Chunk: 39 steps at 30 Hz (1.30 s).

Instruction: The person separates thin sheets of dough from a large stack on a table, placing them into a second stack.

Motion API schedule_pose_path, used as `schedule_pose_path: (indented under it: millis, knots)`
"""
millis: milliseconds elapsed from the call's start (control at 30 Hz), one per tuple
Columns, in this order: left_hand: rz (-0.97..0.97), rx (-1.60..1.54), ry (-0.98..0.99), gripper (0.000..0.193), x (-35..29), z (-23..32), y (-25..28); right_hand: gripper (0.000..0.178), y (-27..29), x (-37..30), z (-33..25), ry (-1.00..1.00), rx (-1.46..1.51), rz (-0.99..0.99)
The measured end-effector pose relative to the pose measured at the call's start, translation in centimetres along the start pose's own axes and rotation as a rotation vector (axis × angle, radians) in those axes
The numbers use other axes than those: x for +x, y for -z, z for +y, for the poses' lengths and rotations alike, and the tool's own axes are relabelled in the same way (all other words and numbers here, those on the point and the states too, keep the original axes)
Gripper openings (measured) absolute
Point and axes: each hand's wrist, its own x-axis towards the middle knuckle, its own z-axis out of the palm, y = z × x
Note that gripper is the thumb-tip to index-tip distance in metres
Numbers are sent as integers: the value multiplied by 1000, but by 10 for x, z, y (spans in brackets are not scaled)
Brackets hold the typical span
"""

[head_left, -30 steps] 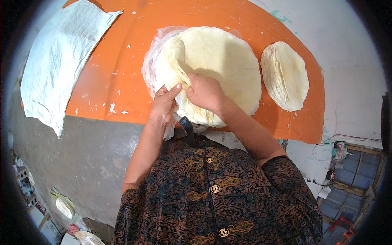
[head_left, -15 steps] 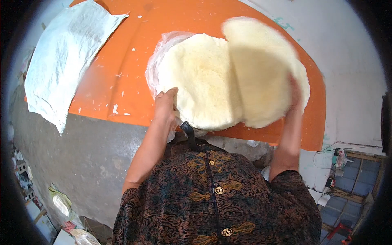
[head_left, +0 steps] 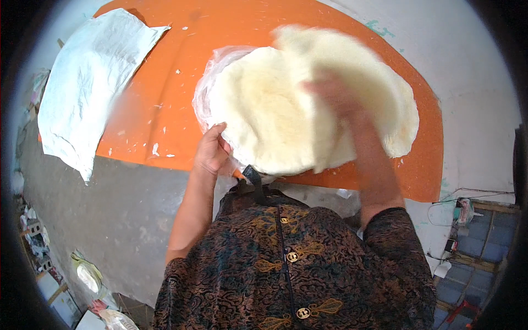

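Observation:
On the orange tabletop point(head_left: 144, 110) lies a thick, soft cream-coloured round sheet point(head_left: 264, 110), perhaps a stack of sheets; I cannot tell the material. A similar sheet point(head_left: 393, 93) overlaps its right side, with its far edge blurred. Clear plastic film point(head_left: 203, 91) shows beneath the left edge. My left hand point(head_left: 213, 149) is closed around the near-left edge of the left sheet and the film, thumb on top. My right hand point(head_left: 333, 93) is over the right sheet near the overlap, smeared by motion, so its fingers cannot be read.
A white cloth or sack point(head_left: 82, 88) hangs over the table's left edge. White crumbs are scattered on the orange surface. Grey concrete floor point(head_left: 143, 220) runs along the near side, and a pale wall point(head_left: 478, 93) stands beyond the right edge. A black strap point(head_left: 253, 179) sticks up near my chest.
My right hand has swept left from the right sheet's outer side toward the middle. The sheet's far edge has shifted left over the other sheet. My left hand has moved slightly down and left.

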Motion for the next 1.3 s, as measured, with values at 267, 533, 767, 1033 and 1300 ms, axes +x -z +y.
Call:
schedule_pose_path:
  millis: [267,533,767,1033,1300]
  knots:
    - [102,72,-8,18,6,3,-11,39,-140,21,-37,-9,-392,-125]
    - [129,187,-164,16,-4,9,-42,42,-142,25,-13,-3,-23,-67]
    - [-97,141,-64,8,-16,7,-17,38,-133,15,-5,-172,487,-112]
    - [-307,131,-8,19,-22,15,-23,36,-128,13,-8,-154,521,-124]
    - [-298,258,-144,47,-38,6,-53,36,-126,14,-5,-231,509,-153]
